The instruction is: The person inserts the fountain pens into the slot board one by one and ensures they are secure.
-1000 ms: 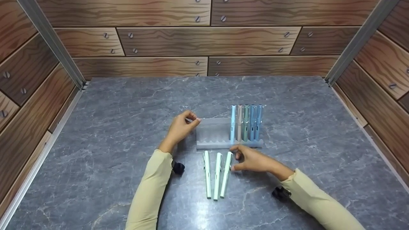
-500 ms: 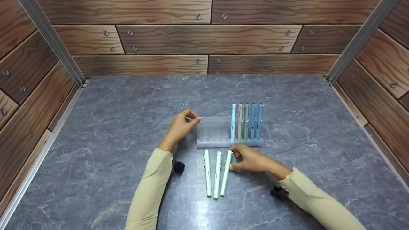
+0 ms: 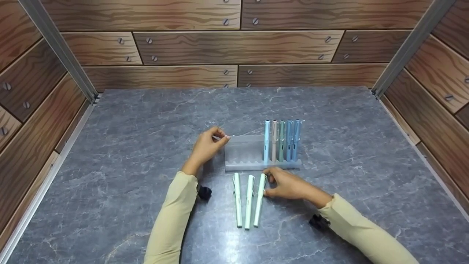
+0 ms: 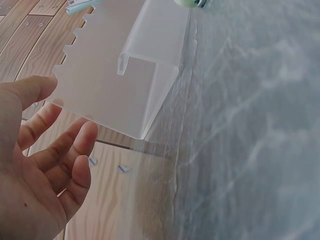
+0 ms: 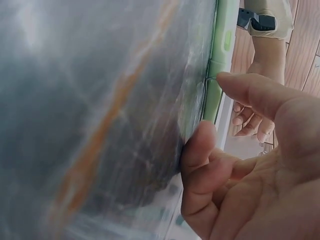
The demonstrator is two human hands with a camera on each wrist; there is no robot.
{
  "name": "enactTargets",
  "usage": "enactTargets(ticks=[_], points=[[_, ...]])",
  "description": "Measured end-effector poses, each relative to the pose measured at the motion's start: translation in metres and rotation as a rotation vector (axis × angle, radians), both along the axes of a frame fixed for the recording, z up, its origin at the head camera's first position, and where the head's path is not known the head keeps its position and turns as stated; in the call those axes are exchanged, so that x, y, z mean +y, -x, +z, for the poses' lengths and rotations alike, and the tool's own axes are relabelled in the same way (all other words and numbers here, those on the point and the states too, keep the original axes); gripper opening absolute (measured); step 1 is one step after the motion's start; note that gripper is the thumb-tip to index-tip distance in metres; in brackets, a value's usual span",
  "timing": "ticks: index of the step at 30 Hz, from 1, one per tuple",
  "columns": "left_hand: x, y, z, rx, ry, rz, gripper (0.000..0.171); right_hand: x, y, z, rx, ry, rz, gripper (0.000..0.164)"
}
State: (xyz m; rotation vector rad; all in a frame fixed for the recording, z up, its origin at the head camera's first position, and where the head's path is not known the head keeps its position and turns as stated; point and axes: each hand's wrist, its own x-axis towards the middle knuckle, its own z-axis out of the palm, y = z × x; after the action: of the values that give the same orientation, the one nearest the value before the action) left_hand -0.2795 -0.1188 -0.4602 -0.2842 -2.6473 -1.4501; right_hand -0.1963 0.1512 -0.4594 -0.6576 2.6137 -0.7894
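Observation:
My left hand (image 3: 207,146) pinches the upper left corner of a clear pen rack (image 3: 243,150). In the left wrist view, the thumb is on one side of the notched rack panel (image 4: 105,65) and a finger on the other. Several pens stand upright in the rack's right part, including a light blue pen (image 3: 266,143). In front lie a left mint-green pen (image 3: 238,201), a middle one and a right mint-green pen (image 3: 259,201). My right hand (image 3: 289,184) touches the right pen near its clip, with thumb and bent index finger along its side; no closed grip shows.
The rack's left slots (image 3: 242,163) hold no pens. A grey marbled table (image 3: 128,165) lies beneath everything, with wood-patterned panels (image 3: 238,47) at the back and sides. A dark wrist camera (image 3: 204,192) is on the left wrist.
The right mint-green pen has turned slightly, its lower end shifting a little right. My right hand has drawn marginally left with it. My left hand stays on the rack.

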Motion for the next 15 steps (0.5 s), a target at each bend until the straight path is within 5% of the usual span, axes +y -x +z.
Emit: enactTargets(ticks=[15], points=[[-0.0002, -0.0004, 0.0009, -0.01, -0.004, 0.006, 0.02, 0.0048, -0.0003, -0.0011, -0.004, 0.058, 0.043, 0.058]])
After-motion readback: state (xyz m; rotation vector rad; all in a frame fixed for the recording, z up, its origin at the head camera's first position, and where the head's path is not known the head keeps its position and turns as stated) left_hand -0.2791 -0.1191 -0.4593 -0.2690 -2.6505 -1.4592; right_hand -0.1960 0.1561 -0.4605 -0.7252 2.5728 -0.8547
